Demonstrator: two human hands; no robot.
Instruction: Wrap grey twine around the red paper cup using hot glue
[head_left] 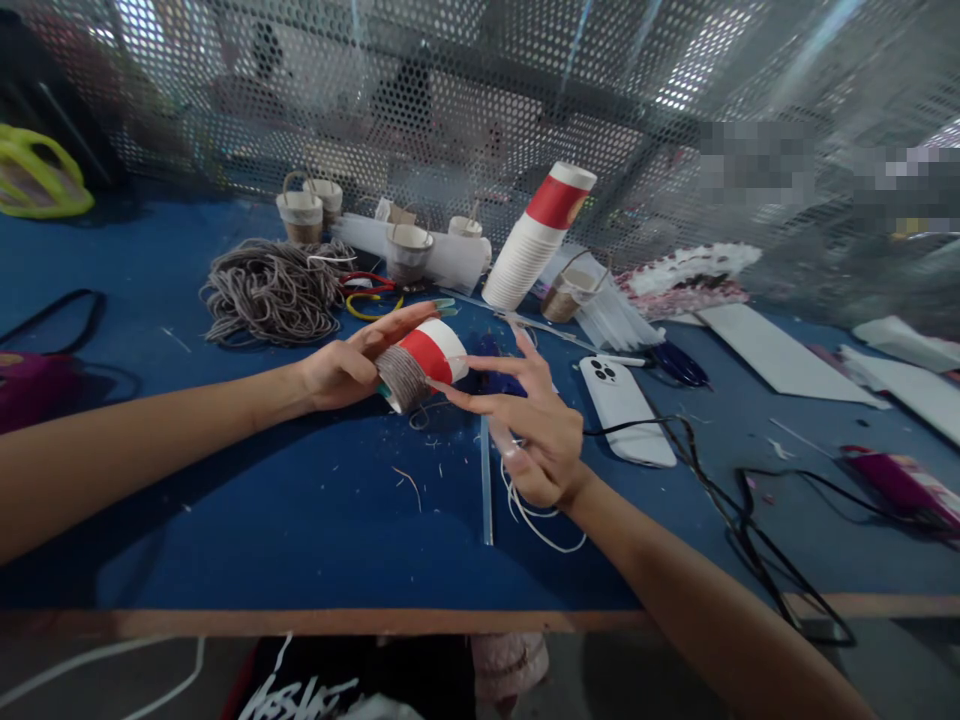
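Holding a paper cup point(440, 352) tilted over the worktop point(262, 530), gripped between thumb and fingers of the left hand point(341, 370), touching it with spread fingers of the right hand point(536, 425). Could totally dent it squeezing too hard, or loosen the string point(403, 378) by slackening up.

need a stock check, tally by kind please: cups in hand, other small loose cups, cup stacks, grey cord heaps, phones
Cup in hand: 1
Small loose cups: 5
Cup stack: 1
Grey cord heap: 1
Phone: 1
Total: 9 visible, stack counted as one
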